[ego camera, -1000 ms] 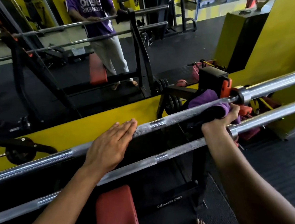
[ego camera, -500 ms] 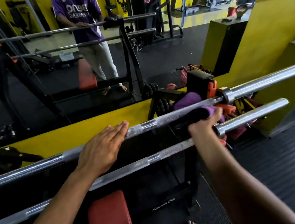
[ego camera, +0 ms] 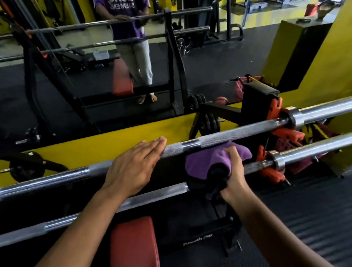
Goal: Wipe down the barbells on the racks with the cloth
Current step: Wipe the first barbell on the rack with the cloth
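Red padded bench (ego camera: pixel 134 252) at bottom centre, under the bars. Above it the lower barbell (ego camera: pixel 117 204) runs lower left to right edge, long axis rising slightly toward the right. Right hand (ego camera: pixel 232 172) at frame centre-right, grip curled round the purple cloth (ego camera: pixel 203 163), which is bunched over a black part of the rack at the lower barbell; the cloth's top edge reaches up to the underside of the upper barbell (ego camera: pixel 224 136). Upper barbell lies parallel to the lower one, same left-low to right-high slant, its sleeve running off the right edge. Left hand (ego camera: pixel 134 166) lies flat on the upper barbell, fingers straight and pressed together, pointing up-right along the shaft. Orange rack hooks (ego camera: pixel 275 107) at right carry the bars. Beyond, a mirror (ego camera: pixel 81 77) in the upper half.

Versus half a second ago: the cloth and right hand have dropped from the upper barbell near its collar down to the lower bar and shifted left; the left hand stays put.
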Tool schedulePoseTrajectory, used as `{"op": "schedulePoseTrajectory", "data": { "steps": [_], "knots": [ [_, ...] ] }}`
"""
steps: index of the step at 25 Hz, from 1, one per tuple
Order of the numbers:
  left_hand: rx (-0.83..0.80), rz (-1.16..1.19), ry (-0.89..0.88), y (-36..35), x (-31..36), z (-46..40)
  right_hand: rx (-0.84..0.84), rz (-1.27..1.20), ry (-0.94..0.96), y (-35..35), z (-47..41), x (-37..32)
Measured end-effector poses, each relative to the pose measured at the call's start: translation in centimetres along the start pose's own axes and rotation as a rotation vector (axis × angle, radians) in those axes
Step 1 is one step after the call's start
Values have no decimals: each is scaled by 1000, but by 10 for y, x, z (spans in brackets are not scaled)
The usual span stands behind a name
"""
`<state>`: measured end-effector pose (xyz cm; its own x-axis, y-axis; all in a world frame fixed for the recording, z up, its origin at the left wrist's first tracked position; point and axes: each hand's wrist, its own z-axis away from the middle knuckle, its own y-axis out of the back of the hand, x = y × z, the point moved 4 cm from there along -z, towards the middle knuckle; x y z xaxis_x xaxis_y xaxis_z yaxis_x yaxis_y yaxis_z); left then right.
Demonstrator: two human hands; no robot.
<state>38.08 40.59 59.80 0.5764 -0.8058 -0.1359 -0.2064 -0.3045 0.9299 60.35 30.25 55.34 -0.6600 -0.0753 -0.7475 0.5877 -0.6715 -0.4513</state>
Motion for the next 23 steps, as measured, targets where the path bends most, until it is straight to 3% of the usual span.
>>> {"op": "schedulePoseTrajectory", "data": {
  "steps": [2, 5, 7, 9, 11, 13, 15, 19, 23],
  "knots": [
    [-20, -2, 25, 4, -1, -1, -36, 161, 120, 12, 17, -7],
    [-65, -1, 84, 12, -9, 4, -35, 349, 471, 6, 57, -41],
    [-69, 55, 193, 21, -20, 14, -220, 497, 795, -19, 78, -71],
    [-59, 57, 348, 29, -35, 28, -442, 890, 1143, -49, 70, -81],
    [-81, 60, 441, 32, -54, 44, -482, 1511, 1458, -66, 38, -58],
    [-98, 71, 488, 34, -75, 62, -406, 1958, 1456, -73, 4, -42],
    [-96, 21, 491, 35, -89, 81, -475, 2136, 1366, -89, -5, -44],
    [-89, -55, 528, 37, -96, 109, -695, 2062, 1302, -138, 9, -36],
    [1, -113, 650, 44, -104, 116, -794, 2037, 1319, -202, 47, 36]
  ]
}}
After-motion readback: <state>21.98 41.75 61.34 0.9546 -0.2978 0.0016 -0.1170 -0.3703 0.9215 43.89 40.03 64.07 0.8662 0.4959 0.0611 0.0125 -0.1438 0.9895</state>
